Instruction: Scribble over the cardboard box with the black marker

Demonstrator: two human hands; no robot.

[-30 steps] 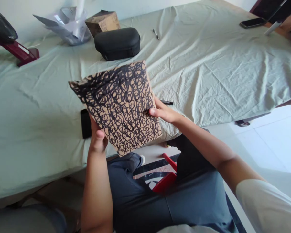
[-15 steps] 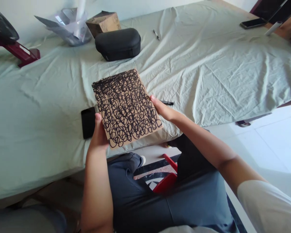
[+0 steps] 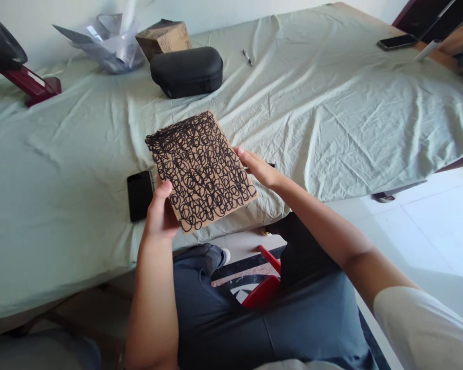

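Near front edge of draped table, holding scribbled cardboard between left hand, closed thumb-on-top, and half-curled right hand; can't see underside grip, can't identify black sliver behind.

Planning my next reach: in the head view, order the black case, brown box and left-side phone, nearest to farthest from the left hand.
1. Left-side phone: just left of the left hand.
2. Black case: beyond the scribbled cardboard.
3. Brown box: behind the case.
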